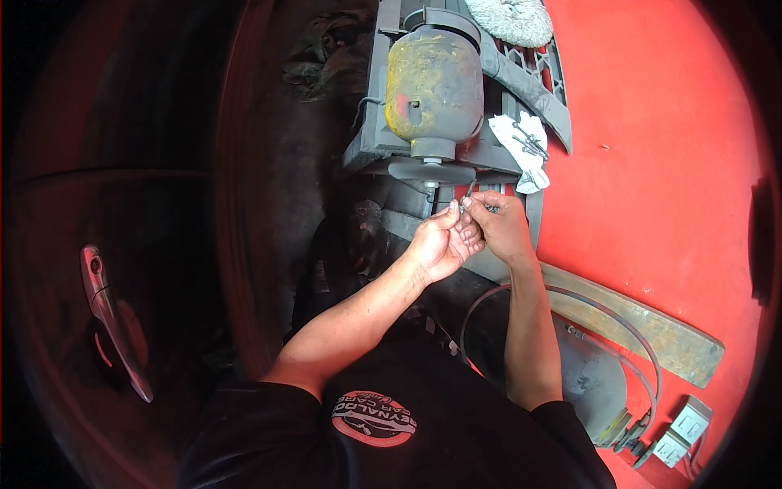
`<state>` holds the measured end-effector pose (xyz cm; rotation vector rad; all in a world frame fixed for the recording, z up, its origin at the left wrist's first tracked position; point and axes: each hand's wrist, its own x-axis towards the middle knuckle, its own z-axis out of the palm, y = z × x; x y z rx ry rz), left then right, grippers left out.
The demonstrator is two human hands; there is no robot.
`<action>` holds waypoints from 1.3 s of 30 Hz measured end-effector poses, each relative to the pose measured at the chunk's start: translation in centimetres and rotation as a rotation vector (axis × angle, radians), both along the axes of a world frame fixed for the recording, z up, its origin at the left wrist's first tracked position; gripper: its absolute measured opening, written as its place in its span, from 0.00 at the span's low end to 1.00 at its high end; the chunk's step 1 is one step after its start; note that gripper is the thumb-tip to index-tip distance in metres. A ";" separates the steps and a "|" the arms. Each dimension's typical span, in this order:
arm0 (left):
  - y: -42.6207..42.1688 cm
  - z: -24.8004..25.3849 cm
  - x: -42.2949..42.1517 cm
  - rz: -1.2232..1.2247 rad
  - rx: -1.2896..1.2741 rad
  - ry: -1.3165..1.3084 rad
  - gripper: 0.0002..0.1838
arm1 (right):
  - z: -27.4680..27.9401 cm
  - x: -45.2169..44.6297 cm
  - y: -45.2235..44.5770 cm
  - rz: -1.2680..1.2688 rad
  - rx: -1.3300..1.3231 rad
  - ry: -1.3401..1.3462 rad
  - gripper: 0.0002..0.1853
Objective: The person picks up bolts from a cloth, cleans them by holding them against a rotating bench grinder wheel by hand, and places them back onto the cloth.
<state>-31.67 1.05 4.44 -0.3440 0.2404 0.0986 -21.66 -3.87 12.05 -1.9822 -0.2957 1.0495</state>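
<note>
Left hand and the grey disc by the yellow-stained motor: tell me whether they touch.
Apart. The head view shows a clear gap between the left hand, thumb tip included, and the lower edge of the grey disc.

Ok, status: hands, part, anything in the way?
Right hand pinching small metal piece. Left hand fingertips beside it, grip unclear. Grey wheel close ahead; no clear obstruction visible.

Head cam: looks fwd & down over shirt (pixel 489 416) to L hand (pixel 440 249) & R hand (pixel 503 224), near; wide view w/ dark edges.
</note>
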 end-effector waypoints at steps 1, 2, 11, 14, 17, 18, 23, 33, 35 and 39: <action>0.1 0.2 0.0 0.004 -0.001 0.002 0.17 | 0.1 0.0 0.3 0.004 -0.001 0.002 0.08; 0.3 0.3 0.1 0.005 0.005 0.016 0.17 | 0.4 0.0 0.6 0.006 -0.036 0.000 0.08; 0.8 1.1 -0.4 -0.004 0.147 0.095 0.14 | 0.3 1.2 -1.2 0.158 -0.014 -0.279 0.09; 0.9 0.8 -0.9 0.006 0.390 0.174 0.15 | 2.0 1.6 -1.2 0.126 0.003 -0.326 0.11; 0.5 1.1 -0.7 0.023 0.575 0.224 0.15 | 1.9 1.8 -0.9 -0.031 0.087 -0.133 0.11; 0.4 1.3 -0.5 0.037 0.626 0.256 0.16 | 1.7 2.1 -0.6 -0.010 0.075 -0.160 0.11; 0.9 2.0 -0.3 0.042 0.590 0.328 0.14 | 0.5 2.7 -0.2 0.018 0.086 -0.174 0.10; 1.5 1.6 0.6 0.063 0.473 0.358 0.12 | -1.4 3.5 1.0 -0.001 0.170 -0.234 0.09; 1.2 1.2 1.0 0.074 0.469 0.391 0.12 | -1.4 3.6 1.0 -0.016 0.167 -0.211 0.09; 1.1 1.9 1.9 0.107 0.506 0.467 0.12 | -1.3 3.7 1.2 -0.059 0.152 -0.195 0.09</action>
